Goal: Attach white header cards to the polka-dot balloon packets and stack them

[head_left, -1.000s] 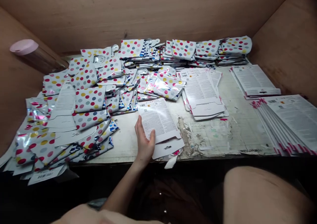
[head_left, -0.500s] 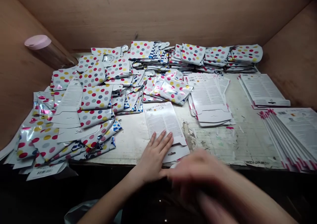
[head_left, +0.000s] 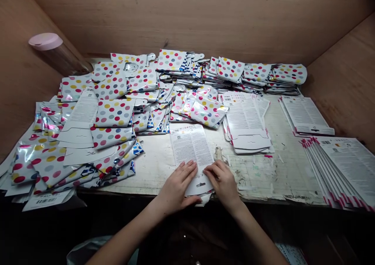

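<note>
A white printed card [head_left: 191,148] with a hang tab lies flat near the front edge of the worn table [head_left: 263,175]. My left hand [head_left: 178,187] rests on the card's lower left part with its fingers stretched out flat. My right hand [head_left: 224,181] presses its fingertips on the card's lower right edge, fingers bent but apart, holding nothing. Behind the card lies a polka-dot foil packet [head_left: 205,109].
Polka-dot packets are heaped at left [head_left: 111,112] and stacked along the back [head_left: 258,73]. Stacks of printed cards lie at centre right [head_left: 246,120], far right [head_left: 306,114] and near right [head_left: 342,167]. A pink-lidded container [head_left: 51,48] leans at back left. Brown board walls enclose the table.
My right hand came up from below and landed on the card's lower right edge. My left hand turned from gripping the card's edge to lying flat on it.
</note>
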Demonstrator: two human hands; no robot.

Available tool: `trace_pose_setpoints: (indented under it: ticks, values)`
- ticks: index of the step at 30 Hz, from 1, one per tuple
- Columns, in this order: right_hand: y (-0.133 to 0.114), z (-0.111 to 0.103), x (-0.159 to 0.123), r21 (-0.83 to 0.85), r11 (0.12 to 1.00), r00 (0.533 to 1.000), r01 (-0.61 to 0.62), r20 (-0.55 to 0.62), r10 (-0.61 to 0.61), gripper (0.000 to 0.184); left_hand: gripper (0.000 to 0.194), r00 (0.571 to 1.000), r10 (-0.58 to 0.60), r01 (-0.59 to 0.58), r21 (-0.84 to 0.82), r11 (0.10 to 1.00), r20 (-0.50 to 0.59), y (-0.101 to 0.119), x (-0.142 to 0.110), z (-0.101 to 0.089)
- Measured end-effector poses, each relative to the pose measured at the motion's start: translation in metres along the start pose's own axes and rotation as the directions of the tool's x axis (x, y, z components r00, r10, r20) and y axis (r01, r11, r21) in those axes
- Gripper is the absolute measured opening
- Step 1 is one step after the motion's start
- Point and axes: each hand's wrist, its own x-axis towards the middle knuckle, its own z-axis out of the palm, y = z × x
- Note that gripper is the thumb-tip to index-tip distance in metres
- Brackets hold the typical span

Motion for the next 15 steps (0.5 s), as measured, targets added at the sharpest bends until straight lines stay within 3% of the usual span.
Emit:
trace_pose_setpoints:
  ticks: [7,13,15]
  values:
    - [0.001,0.011,-0.005,-0.24,0.966,0.995,0.093,0.04,-0.086,0.023,0.081,1.0,-0.017,0.015,-0.064,0.998,-0.024,0.001,0.001,0.0]
    - [0.0,0.0,-0.012,-0.075,0.996,0.999,0.054,-0.005,-0.054,0.015,0.08,1.0,-0.003,0.003,-0.019,1.0,-0.021,0.0,0.0,0.0]
    - [0.0,-0.001,-0.01,-0.094,0.994,0.998,0.06,-0.002,-0.061,0.013,0.079,0.999,0.003,-0.004,-0.032,0.999,-0.037,-0.001,0.0,0.0]
